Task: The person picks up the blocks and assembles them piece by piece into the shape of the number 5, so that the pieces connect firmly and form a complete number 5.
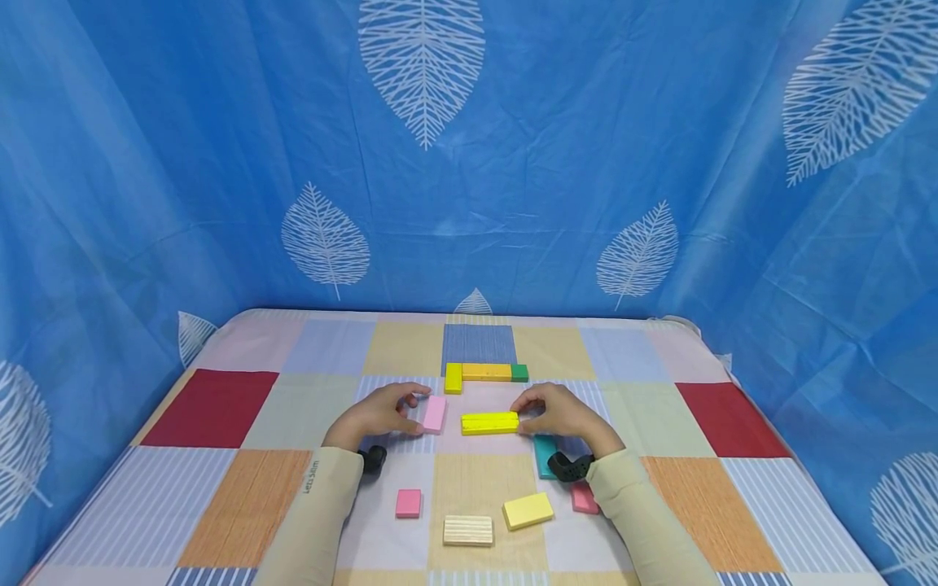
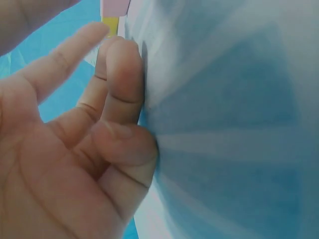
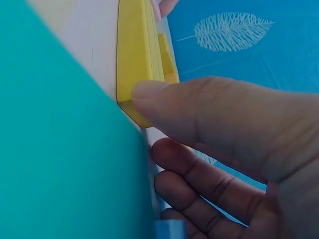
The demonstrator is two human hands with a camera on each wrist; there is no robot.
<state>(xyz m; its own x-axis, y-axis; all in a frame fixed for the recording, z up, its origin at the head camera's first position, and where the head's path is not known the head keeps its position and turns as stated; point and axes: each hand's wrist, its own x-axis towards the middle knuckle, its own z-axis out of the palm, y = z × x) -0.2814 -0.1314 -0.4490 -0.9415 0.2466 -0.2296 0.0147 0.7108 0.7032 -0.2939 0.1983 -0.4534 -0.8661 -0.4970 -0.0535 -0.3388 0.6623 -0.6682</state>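
Note:
A pink block (image 1: 435, 414) lies beside my left hand (image 1: 387, 409); the thumb tip is at its left side. In the left wrist view the index finger points toward the pink block (image 2: 114, 7), and the other fingers bend near the cloth. My right hand (image 1: 560, 413) pinches the right end of a long yellow block (image 1: 489, 423), marked lengthwise by a seam. In the right wrist view the thumb presses the end of the yellow block (image 3: 133, 50); the index fingertip is hidden. A teal block (image 1: 545, 457) lies below the right hand, partly covered by it.
Beyond the hands stands a row with a yellow block (image 1: 453, 378), an orange block (image 1: 487, 372) and a green block (image 1: 519, 373). Nearer are a pink square block (image 1: 408, 503), a striped wooden block (image 1: 467, 531), a pale yellow block (image 1: 528, 511) and a red-pink block (image 1: 583, 498).

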